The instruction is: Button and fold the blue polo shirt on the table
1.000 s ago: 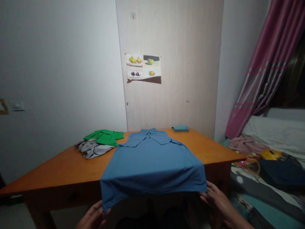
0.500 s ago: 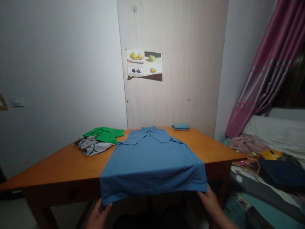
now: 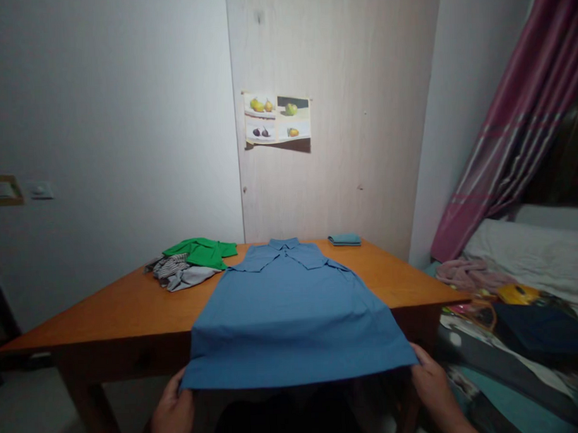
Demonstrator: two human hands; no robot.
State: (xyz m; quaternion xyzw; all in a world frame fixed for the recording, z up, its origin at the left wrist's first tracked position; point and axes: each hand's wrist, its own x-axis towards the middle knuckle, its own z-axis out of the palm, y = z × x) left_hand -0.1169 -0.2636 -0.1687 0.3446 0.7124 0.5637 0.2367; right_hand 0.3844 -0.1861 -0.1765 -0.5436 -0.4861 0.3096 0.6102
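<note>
A blue polo shirt (image 3: 292,311) lies front up on the wooden table (image 3: 126,310), its collar at the far side and both short sleeves folded inward over the chest. Its lower part comes past the table's front edge toward me. My left hand (image 3: 172,410) grips the left corner of the hem, and my right hand (image 3: 432,382) pinches the right corner. Between them the hem is stretched nearly straight, above my dark lap. Some fingertips are hidden by the cloth.
On the table's left lie a green garment (image 3: 200,251) and a crumpled striped grey garment (image 3: 187,277). A folded blue-green cloth (image 3: 345,240) sits at the back right. Clothes and bedding (image 3: 524,322) crowd the right side, under a pink curtain (image 3: 495,140). The wall stands behind the table.
Both hands have moved apart, the right one outward and slightly up, the left one a little outward. The hem between them went from slack and curved to taut and wider.
</note>
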